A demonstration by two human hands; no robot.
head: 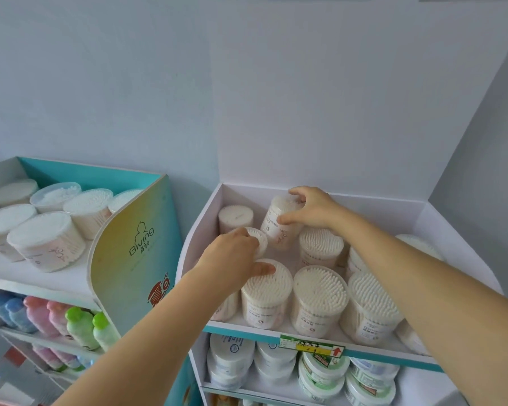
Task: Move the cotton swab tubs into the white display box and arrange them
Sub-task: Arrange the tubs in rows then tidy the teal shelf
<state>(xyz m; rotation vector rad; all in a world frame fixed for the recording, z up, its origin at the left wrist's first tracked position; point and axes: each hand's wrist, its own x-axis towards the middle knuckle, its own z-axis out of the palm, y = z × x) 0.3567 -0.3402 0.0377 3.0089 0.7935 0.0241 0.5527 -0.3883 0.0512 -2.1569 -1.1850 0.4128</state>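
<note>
Both hands were in the white cardboard display box [206, 212] at once! Our right hand [311, 209] clasped a clear round plastic tilted tub [279, 232] packed with white cotton swabs. The thumb pressed its side wall and the fingers hooked over its lid. It leaned over in the back row, and we judged that grip at the top was what let us swing it upright into the gap.

Our left hand [232, 256] curled down over the lid of a second clear plastic small tub [260, 243] just beside it, gripping from above. The thumb lay across the swab-filled front-row tub [266, 291]. That looked to us like bracing, so that neighbours would not topple while we shuffled.

A white-lidded back-corner tub [235, 218] stood upright against the left wall. More tubs sat upright along the front edge, touching side by side, labels facing out for shoppers. The middle looked loose, so the arranging seemed part done.

On the teal cardboard stand [135, 230] to our left, more swab tubs [46, 241] waited. Under the box, a yellow and green price label [311, 344] marked the shelf edge.
</note>
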